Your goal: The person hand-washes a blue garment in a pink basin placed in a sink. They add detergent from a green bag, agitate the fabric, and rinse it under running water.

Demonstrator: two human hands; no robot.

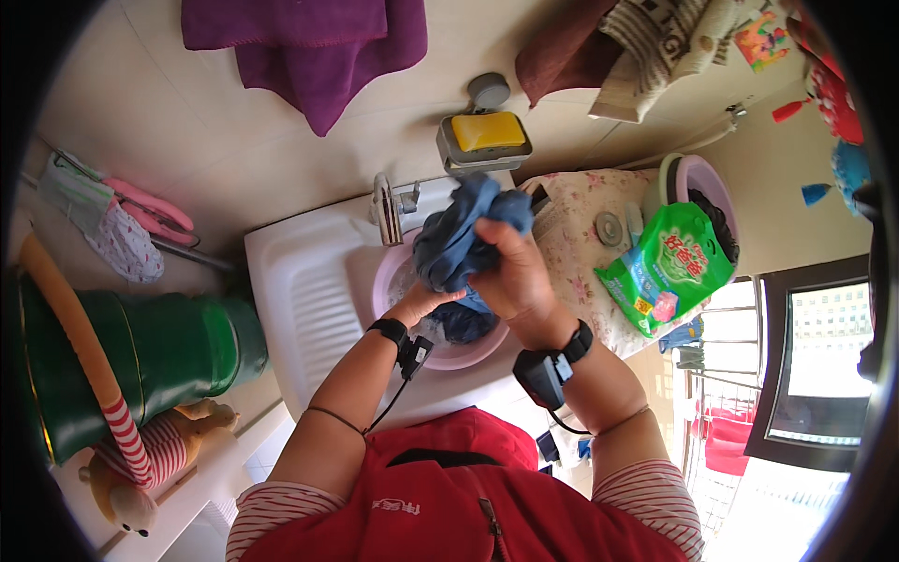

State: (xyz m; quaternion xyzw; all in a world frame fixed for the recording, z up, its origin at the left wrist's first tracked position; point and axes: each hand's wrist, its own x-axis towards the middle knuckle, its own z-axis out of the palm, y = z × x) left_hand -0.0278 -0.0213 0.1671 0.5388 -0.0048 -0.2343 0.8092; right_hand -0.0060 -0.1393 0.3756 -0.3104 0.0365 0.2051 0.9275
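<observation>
A bunched, dark blue garment (464,234) is held up over a pink basin (382,281) set in the white sink. My right hand (517,286) is closed around the garment's right side, with the thumb pressed on top. My left hand (423,303) grips it lower down on the left; its fingertips are hidden beneath the folds. Darker wet cloth (464,323) lies in the basin, with some suds beside it. The exact kind of garment cannot be made out.
Left of the basin is the sink's ribbed washboard (309,290). A metal tap (386,211) stands behind. Yellow soap (489,131) sits in a wall-mounted dish. To the right, a green detergent bag (670,272) and a bucket (716,178) rest on a flowered cover.
</observation>
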